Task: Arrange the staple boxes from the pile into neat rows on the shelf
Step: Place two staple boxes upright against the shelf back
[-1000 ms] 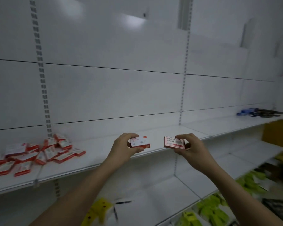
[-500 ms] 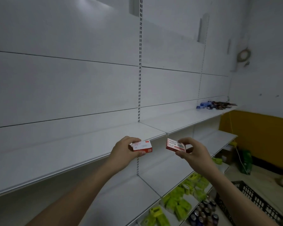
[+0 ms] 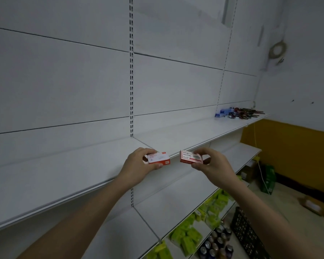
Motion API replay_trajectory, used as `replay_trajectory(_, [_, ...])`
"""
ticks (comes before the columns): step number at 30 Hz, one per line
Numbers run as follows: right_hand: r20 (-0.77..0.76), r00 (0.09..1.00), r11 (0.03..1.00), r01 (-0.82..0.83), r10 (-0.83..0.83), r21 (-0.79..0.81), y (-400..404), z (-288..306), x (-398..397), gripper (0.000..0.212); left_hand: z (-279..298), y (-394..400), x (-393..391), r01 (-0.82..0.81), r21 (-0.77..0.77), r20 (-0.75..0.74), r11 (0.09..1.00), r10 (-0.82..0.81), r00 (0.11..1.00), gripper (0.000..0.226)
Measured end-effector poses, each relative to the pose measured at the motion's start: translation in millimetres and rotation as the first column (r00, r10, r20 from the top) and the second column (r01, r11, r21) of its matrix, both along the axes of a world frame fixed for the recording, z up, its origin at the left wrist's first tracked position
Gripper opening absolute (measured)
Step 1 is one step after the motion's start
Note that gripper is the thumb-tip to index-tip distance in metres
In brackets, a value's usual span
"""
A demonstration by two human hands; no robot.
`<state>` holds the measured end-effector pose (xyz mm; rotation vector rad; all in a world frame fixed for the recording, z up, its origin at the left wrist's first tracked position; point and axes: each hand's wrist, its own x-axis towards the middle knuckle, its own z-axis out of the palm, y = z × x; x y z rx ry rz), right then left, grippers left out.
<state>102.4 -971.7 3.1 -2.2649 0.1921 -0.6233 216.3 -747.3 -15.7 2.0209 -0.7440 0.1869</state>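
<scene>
Fingers of the left hand [image 3: 138, 165] pinch a white-and-red staple box [image 3: 158, 159] (label up) over the white shelf [image 3: 64, 176] edge. At its 3 o'clock, just apart, the right hand [image 3: 213, 165] pinches a red staple box [image 3: 191, 157]. Farther toward 2 o'clock, blue packets [image 3: 223, 112] lie on the shelf.

Dim room — white slotted wall panels [image 3: 64, 81], mustard lower wall [image 3: 288, 146], pale floor [image 3: 281, 199]
</scene>
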Motion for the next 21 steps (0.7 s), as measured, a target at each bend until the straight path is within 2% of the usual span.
replay_trajectory(12, [-0.027,0.985,0.985,-0.172,0.172,0.010,-119.5,-15.3,112.0,0.029,7.0,-82.9,62.9,-0.256,0.084,-0.013,0.963,0.258,0.966,0.044])
replay_trajectory(21, [-0.062,0.935,0.936,-0.350,0.348,-0.024,-145.5,-20.2,221.0,0.030,-2.8,-95.7,120.9,-0.456,0.140,-0.021,0.879,0.463,0.886,0.045])
